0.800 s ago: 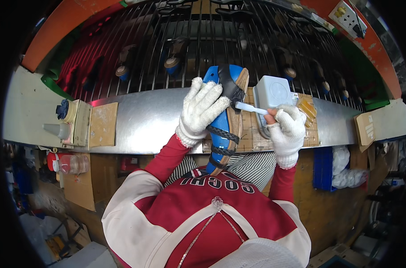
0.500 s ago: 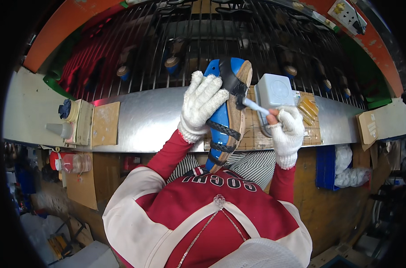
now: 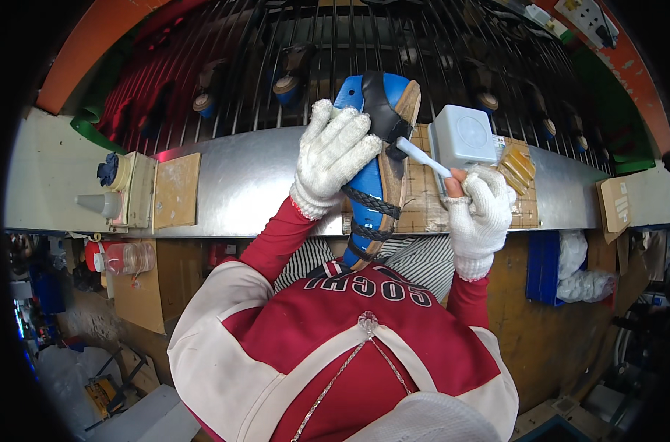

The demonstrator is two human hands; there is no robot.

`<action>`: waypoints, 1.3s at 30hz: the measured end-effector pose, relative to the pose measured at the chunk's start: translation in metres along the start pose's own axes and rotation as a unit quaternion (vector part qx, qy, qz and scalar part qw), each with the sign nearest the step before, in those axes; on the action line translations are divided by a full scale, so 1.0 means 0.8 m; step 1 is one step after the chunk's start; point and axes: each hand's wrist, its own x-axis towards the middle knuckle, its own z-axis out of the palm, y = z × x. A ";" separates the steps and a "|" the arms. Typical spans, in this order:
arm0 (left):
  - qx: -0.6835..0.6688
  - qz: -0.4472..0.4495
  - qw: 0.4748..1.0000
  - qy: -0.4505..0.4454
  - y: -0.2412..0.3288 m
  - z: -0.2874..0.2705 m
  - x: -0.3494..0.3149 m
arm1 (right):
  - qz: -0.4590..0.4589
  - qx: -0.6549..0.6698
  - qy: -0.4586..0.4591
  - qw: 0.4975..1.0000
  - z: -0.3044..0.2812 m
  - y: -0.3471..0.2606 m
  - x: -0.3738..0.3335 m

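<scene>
- We see the left hand in a white knitted glove (image 3: 333,158) holding the side of a shiny blue shoe shape with a tan sole (image 3: 366,179). Its fingers lie almost straight and close together; we cannot see its thumb.
- The shoe shape leans upright between both hands, its low end by the person's lap.
- Below the left fingers, we see black braided straps (image 3: 373,201) across the shoe shape; a wide, smooth black strap (image 3: 381,110) sits above.
- The right hand in a white knitted glove (image 3: 481,210) pinches a thin, pale stick tool (image 3: 425,158) with bare fingertips poking out. The tool's far end touches black strap by the sole's edge.
- Just past the right hand, we see a pale grey plastic box (image 3: 464,136) and a see-through yellow block (image 3: 519,169).
- Left of the right hand lies flat brown cardboard (image 3: 423,206), on a shiny metal table (image 3: 247,177).
</scene>
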 end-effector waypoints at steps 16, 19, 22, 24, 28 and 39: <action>0.021 0.019 0.999 0.024 -0.013 -0.009 0.011 | 0.025 0.132 -0.086 0.987 0.004 0.014 0.018; 0.028 0.024 0.999 0.024 -0.015 -0.012 0.015 | 0.058 0.157 -0.118 0.979 0.002 0.015 0.012; 0.042 0.016 0.999 0.021 -0.015 -0.015 0.020 | 0.085 0.195 -0.117 0.970 0.005 0.014 0.002; 0.059 0.024 0.997 0.032 -0.014 -0.015 0.024 | 0.109 0.227 -0.119 0.960 0.007 0.014 -0.005; 0.078 0.000 0.996 0.030 -0.011 -0.013 0.027 | 0.113 0.257 -0.101 0.955 0.010 0.014 -0.019; 0.065 -0.028 0.993 0.099 -0.001 0.022 0.012 | 0.216 0.349 -0.022 0.911 0.033 0.020 -0.014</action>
